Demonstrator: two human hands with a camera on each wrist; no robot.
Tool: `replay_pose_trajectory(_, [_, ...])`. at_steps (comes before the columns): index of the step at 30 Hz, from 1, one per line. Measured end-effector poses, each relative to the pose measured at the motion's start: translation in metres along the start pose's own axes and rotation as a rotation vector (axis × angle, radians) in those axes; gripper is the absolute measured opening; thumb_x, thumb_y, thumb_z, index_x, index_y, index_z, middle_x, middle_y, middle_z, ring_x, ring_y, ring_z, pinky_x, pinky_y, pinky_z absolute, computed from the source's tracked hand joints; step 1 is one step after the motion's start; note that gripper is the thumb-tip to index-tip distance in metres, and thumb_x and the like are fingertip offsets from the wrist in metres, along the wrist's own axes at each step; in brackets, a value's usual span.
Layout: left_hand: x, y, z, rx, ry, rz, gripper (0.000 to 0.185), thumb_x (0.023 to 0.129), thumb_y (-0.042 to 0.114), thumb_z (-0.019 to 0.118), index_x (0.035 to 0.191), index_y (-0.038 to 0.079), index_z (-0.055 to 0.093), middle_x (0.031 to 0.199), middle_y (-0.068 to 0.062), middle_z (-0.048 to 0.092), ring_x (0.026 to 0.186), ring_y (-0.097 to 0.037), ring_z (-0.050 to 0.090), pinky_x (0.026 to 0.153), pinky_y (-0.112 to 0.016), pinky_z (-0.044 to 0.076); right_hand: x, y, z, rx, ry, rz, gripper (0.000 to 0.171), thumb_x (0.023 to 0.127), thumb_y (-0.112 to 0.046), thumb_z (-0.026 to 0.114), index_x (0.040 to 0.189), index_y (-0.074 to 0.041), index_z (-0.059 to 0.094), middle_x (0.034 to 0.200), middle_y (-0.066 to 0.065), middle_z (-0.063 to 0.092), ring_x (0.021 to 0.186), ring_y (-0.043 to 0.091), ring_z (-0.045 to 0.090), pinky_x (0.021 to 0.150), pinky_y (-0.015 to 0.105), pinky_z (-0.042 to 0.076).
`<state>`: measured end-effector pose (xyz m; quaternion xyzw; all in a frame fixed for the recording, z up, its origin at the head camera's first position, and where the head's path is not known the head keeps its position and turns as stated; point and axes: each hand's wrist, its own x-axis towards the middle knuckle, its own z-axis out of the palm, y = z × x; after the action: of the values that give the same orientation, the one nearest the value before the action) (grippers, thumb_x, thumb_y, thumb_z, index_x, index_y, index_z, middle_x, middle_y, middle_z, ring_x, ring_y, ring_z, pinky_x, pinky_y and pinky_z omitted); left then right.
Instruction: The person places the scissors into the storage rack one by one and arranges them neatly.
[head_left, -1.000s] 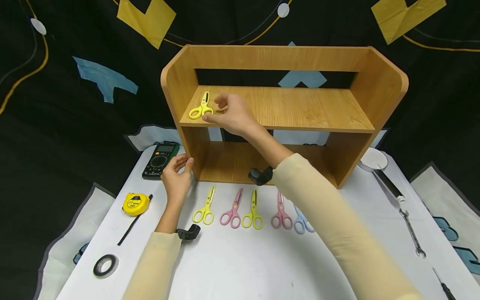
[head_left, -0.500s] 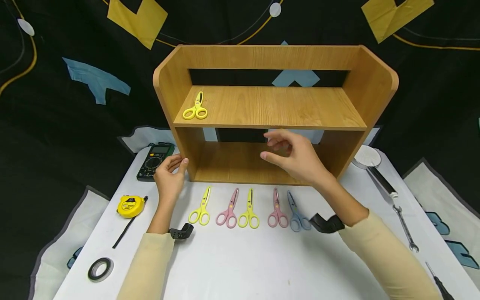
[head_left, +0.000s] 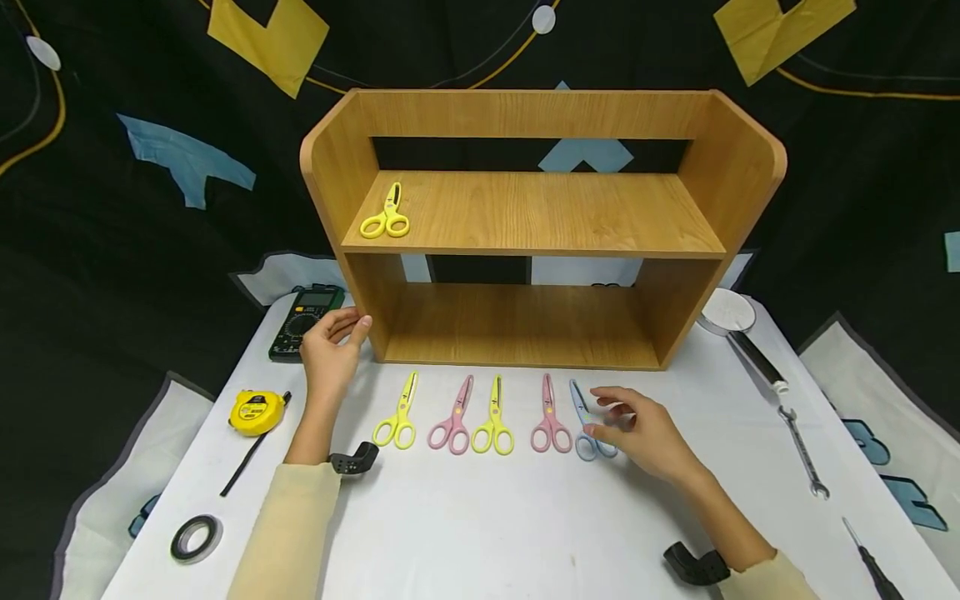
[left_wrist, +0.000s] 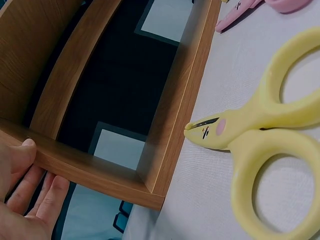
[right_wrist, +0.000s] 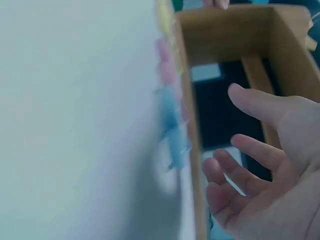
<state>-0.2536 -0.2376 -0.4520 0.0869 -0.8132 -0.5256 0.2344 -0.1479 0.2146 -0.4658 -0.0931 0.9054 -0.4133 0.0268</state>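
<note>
In the head view, my left hand [head_left: 332,354] rests its fingertips against the left side of a wooden shelf [head_left: 525,325]; its thumb lies at the front edge. My right hand [head_left: 645,437], loosely bent and holding nothing, hovers right over the blue scissors [head_left: 587,442], partly covering them. To their left lie pink scissors [head_left: 551,429], yellow scissors [head_left: 492,425], another pair of pink scissors [head_left: 452,427] and another pair of yellow scissors [head_left: 397,421], tips toward the shelf. One more pair of yellow scissors [head_left: 386,218] sits on the upper board's left end.
Left of the shelf are a multimeter [head_left: 300,321], a yellow tape measure [head_left: 257,412] and a roll of black tape [head_left: 195,539]. On the right lie a magnifying glass [head_left: 757,358], a wrench [head_left: 805,457] and a screwdriver [head_left: 872,562]. A black cloth [head_left: 112,333] hangs behind.
My right hand has left the yellow scissors on the upper board and come down and right to the blue scissors. My left hand stays at the shelf's side.
</note>
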Motion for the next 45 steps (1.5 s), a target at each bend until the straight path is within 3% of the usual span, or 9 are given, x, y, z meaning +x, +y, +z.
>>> replay_pose_trajectory(7, [-0.001,-0.001,0.000,-0.003,0.001,-0.023,0.040,0.095,0.040,0.073,0.125,0.014,0.071,0.126,-0.005,0.073,0.116,-0.017,0.071,0.094,-0.025,0.059,-0.011,0.021,0.007,-0.058,-0.048,0.020,0.061,0.081,-0.034,0.089,0.132,-0.009,0.068,0.119,0.007,0.069,0.099,0.017,0.060,0.083,0.029,0.052])
replay_pose_trajectory(19, [-0.002,0.002,0.000,-0.019,0.023,-0.013,0.039,0.095,0.039,0.074,0.125,0.014,0.072,0.124,-0.005,0.075,0.115,-0.017,0.072,0.091,-0.023,0.059,-0.011,0.025,0.007,-0.095,-0.044,-0.053,0.050,0.075,-0.026,0.093,0.117,-0.008,0.075,0.112,0.002,0.067,0.097,0.016,0.055,0.085,0.030,0.050])
replay_pose_trajectory(25, [-0.003,0.004,0.000,-0.028,0.027,0.010,0.038,0.095,0.037,0.074,0.123,0.012,0.073,0.123,-0.009,0.075,0.113,-0.021,0.073,0.088,-0.019,0.059,-0.013,0.022,0.008,-0.086,-0.026,-0.028,0.039,0.078,-0.021,0.091,0.111,-0.008,0.075,0.109,0.002,0.068,0.098,0.017,0.057,0.086,0.032,0.050])
replay_pose_trajectory(29, [-0.004,0.004,-0.001,-0.026,0.025,-0.002,0.039,0.095,0.038,0.074,0.124,0.013,0.073,0.123,-0.007,0.075,0.113,-0.019,0.073,0.089,-0.020,0.059,-0.014,0.019,0.007,-0.071,-0.013,0.024,0.037,0.079,-0.021,0.090,0.111,-0.008,0.075,0.099,0.001,0.070,0.091,0.016,0.059,0.079,0.028,0.050])
replay_pose_trajectory(34, [-0.006,0.001,-0.002,-0.019,0.025,-0.019,0.039,0.095,0.040,0.074,0.125,0.015,0.073,0.123,-0.005,0.075,0.114,-0.017,0.072,0.090,-0.023,0.060,-0.016,0.018,0.004,0.038,0.005,0.068,0.029,0.084,-0.010,0.082,0.112,-0.006,0.073,0.084,0.000,0.070,0.075,0.011,0.064,0.066,0.022,0.053])
replay_pose_trajectory(39, [-0.006,-0.001,-0.001,-0.021,0.045,-0.002,0.037,0.095,0.039,0.074,0.123,0.015,0.074,0.121,-0.004,0.076,0.112,-0.017,0.073,0.088,-0.022,0.060,-0.018,0.003,-0.008,0.116,0.058,0.036,0.029,0.088,-0.010,0.080,0.115,-0.003,0.074,0.086,0.003,0.074,0.074,0.007,0.066,0.068,0.020,0.057])
replay_pose_trajectory(45, [-0.005,0.001,0.003,-0.021,0.071,0.005,0.038,0.094,0.039,0.075,0.123,0.014,0.075,0.120,-0.005,0.077,0.112,-0.017,0.073,0.089,-0.022,0.060,-0.023,-0.044,-0.043,0.203,0.123,-0.061,0.034,0.086,-0.011,0.084,0.118,-0.003,0.074,0.091,0.009,0.075,0.077,0.009,0.067,0.073,0.019,0.058])
